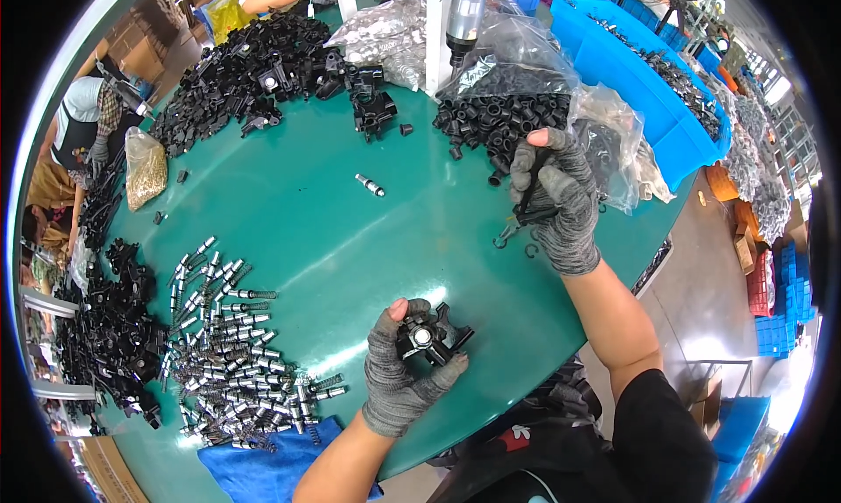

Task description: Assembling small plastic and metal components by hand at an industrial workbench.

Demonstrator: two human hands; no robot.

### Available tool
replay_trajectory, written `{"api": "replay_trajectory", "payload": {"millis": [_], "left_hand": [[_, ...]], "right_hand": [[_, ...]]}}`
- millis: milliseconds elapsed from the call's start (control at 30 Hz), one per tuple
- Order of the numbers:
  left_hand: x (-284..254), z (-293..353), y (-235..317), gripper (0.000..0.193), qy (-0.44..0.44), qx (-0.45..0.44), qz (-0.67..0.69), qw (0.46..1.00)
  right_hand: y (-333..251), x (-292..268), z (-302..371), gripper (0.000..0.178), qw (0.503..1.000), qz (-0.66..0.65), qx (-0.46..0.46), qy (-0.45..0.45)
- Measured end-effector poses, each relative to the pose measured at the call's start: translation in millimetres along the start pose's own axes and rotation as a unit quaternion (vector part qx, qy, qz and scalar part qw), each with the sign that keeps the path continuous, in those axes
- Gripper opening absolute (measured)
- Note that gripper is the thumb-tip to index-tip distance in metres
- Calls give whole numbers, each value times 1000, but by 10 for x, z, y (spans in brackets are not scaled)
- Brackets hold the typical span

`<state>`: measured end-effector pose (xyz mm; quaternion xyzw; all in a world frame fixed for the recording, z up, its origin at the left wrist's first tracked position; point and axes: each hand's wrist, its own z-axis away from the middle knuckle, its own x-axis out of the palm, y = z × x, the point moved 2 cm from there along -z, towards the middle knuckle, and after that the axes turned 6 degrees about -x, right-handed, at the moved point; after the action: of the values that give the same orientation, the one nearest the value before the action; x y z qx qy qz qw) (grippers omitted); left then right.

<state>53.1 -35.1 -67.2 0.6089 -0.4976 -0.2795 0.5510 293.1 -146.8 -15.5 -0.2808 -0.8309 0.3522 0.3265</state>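
Note:
Near the front edge, my left hand (405,371) in a grey fingerless-tip glove is closed around a black moulded part (429,338) with a round silver button in its face. My right hand (565,196), gloved the same way, is raised at the right over the table edge. Its fingers wrap a slim black hand tool (533,207), whose exact kind is partly hidden. Below that hand, a small metal piece (504,237) and a small open ring clip (531,251) show against the green tabletop (333,249). A single silver plunger pin (370,185) lies mid-table.
Silver pins with springs (236,354) pile up at left, beside black parts (114,328) and a blue cloth (263,464). Farther back are more black parts (263,65), black caps (499,122) spilling from a bag, a hanging power driver (464,21) and a blue bin (648,91). People work at far left.

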Motion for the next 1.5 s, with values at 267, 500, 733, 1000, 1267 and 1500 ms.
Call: {"api": "replay_trajectory", "payload": {"millis": [267,500,733,1000,1267,1500], "left_hand": [[-15,23,-56,96,-3,-20,-5,1000],[-3,-3,-15,101,8,-12,-28,999],[9,-16,56,82,29,-122,47,991],[132,-14,76,71,9,-119,126,985],[100,11,56,70,11,-92,9,996],[85,77,-226,75,10,-111,3,994]], "right_hand": [[77,43,15,42,1000,1,9,1],[141,117,-3,45,1000,25,15,5],[110,341,106,45,972,170,-91,-132],[-395,388,541,34,991,3,42,-129],[-1113,1191,567,58,976,-128,174,-30],[-831,1358,607,23,988,-20,96,-116]]}}
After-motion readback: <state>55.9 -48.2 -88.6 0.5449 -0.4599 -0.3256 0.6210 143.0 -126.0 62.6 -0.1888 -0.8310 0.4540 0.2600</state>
